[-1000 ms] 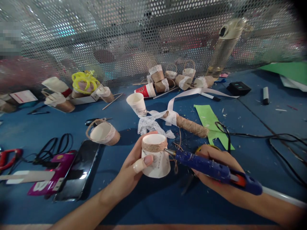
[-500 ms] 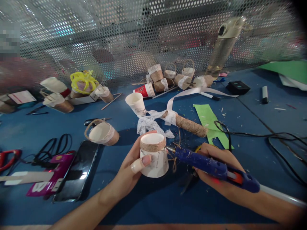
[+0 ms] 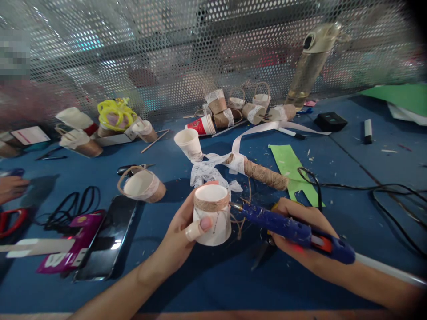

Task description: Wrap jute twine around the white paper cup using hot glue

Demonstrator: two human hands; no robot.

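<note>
My left hand [image 3: 182, 226] is closed round a white paper cup [image 3: 216, 229], its thumb with a bandage-like wrap pressed on the front. Jute twine [image 3: 211, 203] is wound in a band below the cup's rim. In my right hand [image 3: 300, 222] is a blue glue gun [image 3: 276, 224], its metal nozzle at the right edge of the twine band; whether it touches I cannot tell. A white glue stick [image 3: 387, 269] sticks out of the gun's back. Below my right hand lie dark scissors [image 3: 262, 254], partly hidden. Behind the cup are white lace [image 3: 207, 172] and a twine roll [image 3: 265, 174].
A small twine-handled basket [image 3: 142, 186], a phone [image 3: 106, 240] and a purple packet [image 3: 71, 244] lie to the left. Another person's hand [image 3: 11, 189] shows at the left edge. Black cable [image 3: 353, 186] and green paper [image 3: 293, 171] are on the right, a bottle [image 3: 310, 66] behind.
The cup has turned slightly in my left hand, and the glue gun has shifted a little left along with it. Another person's hand has come in at the left edge.
</note>
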